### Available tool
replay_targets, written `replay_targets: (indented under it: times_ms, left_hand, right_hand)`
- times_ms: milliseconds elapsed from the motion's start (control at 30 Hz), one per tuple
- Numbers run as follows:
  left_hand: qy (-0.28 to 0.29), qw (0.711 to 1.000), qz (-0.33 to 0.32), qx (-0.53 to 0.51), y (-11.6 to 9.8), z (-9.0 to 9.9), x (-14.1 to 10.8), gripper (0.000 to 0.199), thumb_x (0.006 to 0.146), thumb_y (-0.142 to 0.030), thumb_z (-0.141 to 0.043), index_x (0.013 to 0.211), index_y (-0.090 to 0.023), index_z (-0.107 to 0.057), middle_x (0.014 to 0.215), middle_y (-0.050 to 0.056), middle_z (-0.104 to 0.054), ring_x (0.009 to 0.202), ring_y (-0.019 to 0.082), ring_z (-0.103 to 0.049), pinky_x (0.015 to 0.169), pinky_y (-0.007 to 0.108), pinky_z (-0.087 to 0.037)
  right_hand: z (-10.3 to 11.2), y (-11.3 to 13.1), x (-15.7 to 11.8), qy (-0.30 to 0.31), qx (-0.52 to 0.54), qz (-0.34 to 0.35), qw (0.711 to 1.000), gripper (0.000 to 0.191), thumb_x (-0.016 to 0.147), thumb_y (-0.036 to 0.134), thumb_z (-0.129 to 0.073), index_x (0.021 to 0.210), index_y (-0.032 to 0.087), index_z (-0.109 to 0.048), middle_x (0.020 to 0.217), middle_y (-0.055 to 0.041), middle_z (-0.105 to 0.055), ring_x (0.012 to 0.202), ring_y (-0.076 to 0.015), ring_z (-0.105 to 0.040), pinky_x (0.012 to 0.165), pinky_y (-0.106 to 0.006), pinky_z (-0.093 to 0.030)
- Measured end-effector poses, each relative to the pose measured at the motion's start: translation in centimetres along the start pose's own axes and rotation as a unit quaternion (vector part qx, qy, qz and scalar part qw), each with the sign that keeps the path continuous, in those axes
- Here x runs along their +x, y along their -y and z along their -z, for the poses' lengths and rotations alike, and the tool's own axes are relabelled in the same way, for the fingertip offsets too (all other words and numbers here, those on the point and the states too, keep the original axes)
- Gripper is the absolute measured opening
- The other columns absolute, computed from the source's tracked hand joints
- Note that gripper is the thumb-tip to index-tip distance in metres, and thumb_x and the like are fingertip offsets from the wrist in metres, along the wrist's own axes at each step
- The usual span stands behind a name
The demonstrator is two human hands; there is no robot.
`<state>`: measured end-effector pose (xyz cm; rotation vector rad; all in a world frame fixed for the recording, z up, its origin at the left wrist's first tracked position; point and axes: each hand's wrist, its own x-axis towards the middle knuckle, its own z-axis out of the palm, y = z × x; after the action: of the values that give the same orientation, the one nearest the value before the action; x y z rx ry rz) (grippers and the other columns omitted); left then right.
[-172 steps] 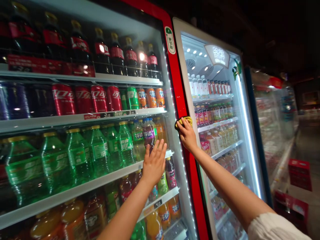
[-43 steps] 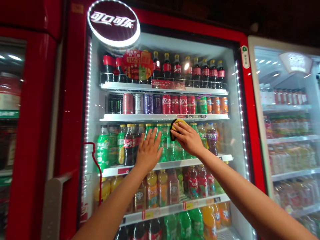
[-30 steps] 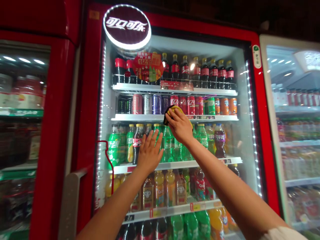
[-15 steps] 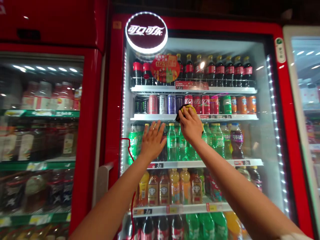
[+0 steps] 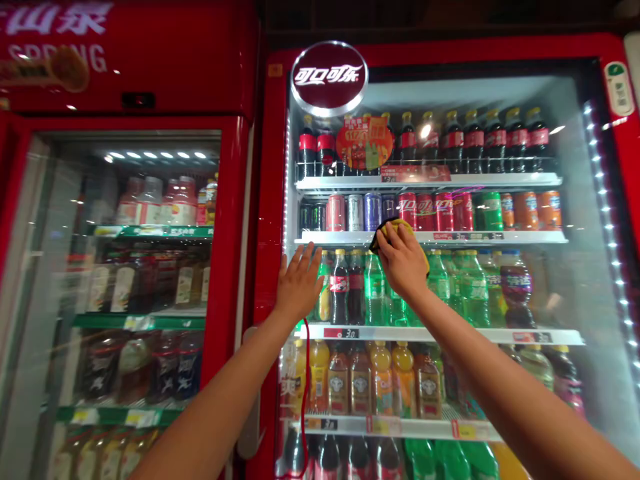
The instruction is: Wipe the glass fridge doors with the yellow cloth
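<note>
Because the yellow-and-black fabric cloth (image 5: 377, 241) seems soft, the half-closed right hand (image 5: 405, 264) holds its middle; empty left hand (image 5: 299, 284) lies open at eight o'clock.

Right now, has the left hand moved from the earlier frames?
Yes, leftward: left hand went from the round sign's right side to below its left part.

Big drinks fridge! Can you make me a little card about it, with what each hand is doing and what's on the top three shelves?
fridge: red frame, lit inside
sign: round, at top left
left hand: fingers spread, at the glass
right hand: holds a yellow and black cloth at the glass
top shelf: dark bottles, red labels
second shelf: cans of many colours
third shelf: many green bottles, some dark
</note>
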<state>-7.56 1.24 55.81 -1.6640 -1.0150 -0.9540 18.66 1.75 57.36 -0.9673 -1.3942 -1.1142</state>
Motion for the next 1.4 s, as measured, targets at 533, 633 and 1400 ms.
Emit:
replay_targets:
  times_ms: [533,633,1400]
  left_hand:
    - [-0.019,1.000,0.010,0.010,5.0,-0.6,-4.0,0.056,0.102,-0.031,-0.043,0.157,-0.018,-0.038,0.166,0.012,-0.033,0.155,0.028,-0.029,0.127,0.054,-0.024]
    - [-0.024,0.999,0.026,0.009,5.0,-1.1,-4.7,0.058,0.102,-0.032,-0.042,0.157,-0.013,-0.036,0.166,0.014,-0.032,0.155,0.029,-0.027,0.126,0.052,-0.025]
    - [-0.072,0.988,0.132,-0.032,4.8,-1.7,-5.7,0.058,0.100,-0.015,-0.036,0.157,-0.005,-0.029,0.159,0.023,-0.041,0.155,0.028,-0.028,0.127,0.051,-0.026]
  right_hand:
    - [-1.7,7.6,1.3,0.058,0.021,0.103,0.993,0.042,0.101,0.024,-0.051,0.141,0.020,-0.061,0.154,-0.0079,-0.053,0.146,-0.0317,-0.044,0.121,-0.054,-0.037]
    - [-3.0,10.6,3.1,0.053,0.020,0.070,0.996,0.047,0.101,0.022,-0.049,0.147,0.017,-0.054,0.158,-0.0105,-0.047,0.148,-0.0334,-0.040,0.121,-0.056,-0.034]
    - [-5.2,16.0,6.1,0.116,0.087,0.331,0.932,0.039,0.102,0.023,-0.046,0.138,0.025,-0.063,0.154,-0.0002,-0.053,0.147,-0.0256,-0.042,0.124,-0.047,-0.034]
